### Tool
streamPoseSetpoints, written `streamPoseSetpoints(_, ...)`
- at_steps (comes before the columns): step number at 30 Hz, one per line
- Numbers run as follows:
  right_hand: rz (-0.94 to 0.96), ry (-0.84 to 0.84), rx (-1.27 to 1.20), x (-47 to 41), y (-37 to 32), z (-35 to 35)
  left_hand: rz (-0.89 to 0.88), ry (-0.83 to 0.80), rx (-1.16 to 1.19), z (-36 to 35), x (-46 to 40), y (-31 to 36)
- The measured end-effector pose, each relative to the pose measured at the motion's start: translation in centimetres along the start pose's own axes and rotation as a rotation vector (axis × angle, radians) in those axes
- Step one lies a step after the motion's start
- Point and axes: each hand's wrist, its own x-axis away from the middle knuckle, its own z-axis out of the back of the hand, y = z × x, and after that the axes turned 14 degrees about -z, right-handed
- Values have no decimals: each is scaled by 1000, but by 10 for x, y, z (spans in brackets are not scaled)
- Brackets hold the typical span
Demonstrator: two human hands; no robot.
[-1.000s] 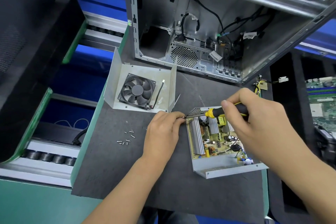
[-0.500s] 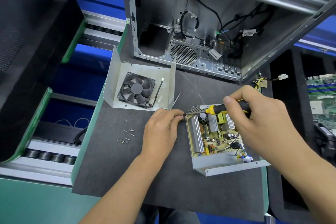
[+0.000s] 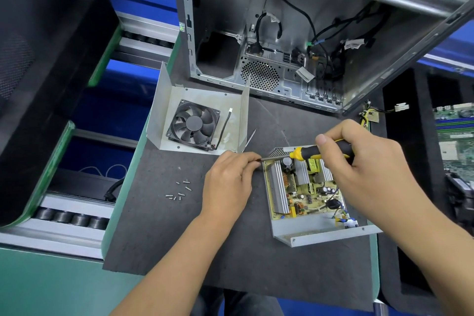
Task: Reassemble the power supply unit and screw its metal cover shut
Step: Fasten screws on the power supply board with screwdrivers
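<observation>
Two bare hands work over a dark grey surface [image 3: 179, 238] in the single head view. The right hand [image 3: 359, 174] grips the black-and-yellow handle of a screwdriver [image 3: 311, 152], fingers curled round it, with the shaft lying almost level and pointing left. The left hand [image 3: 229, 182] pinches the screwdriver's tip between thumb and fingertips; whether a screw sits at the tip cannot be told, as the fingers hide it.

The open power supply base [image 3: 320, 235] lies on the surface just right of the left hand, under the right hand. Its circuit board [image 3: 305, 200], with silver heat sinks and a yellow board, is exposed from above. The screwdriver shaft crosses the far left corner of this base.

The metal cover [image 3: 202, 95] lies apart from the base, farther back and to the left, inside face up, with side walls standing. A black fan [image 3: 193, 124] is mounted in it, and a short black lead lies beside the fan.

A small cluster of loose screws [image 3: 179, 191] rests on the surface left of the left hand, near but not touching it.

An open computer case [image 3: 295, 46] stands at the back edge of the surface, cables hanging inside. A green motherboard [image 3: 456, 136] shows at the right edge.
</observation>
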Motion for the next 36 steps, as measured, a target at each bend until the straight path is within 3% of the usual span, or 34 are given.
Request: streamPoseSetpoints(36,99,-10,31,6,-1,2,10,15,-28,-2,1,1)
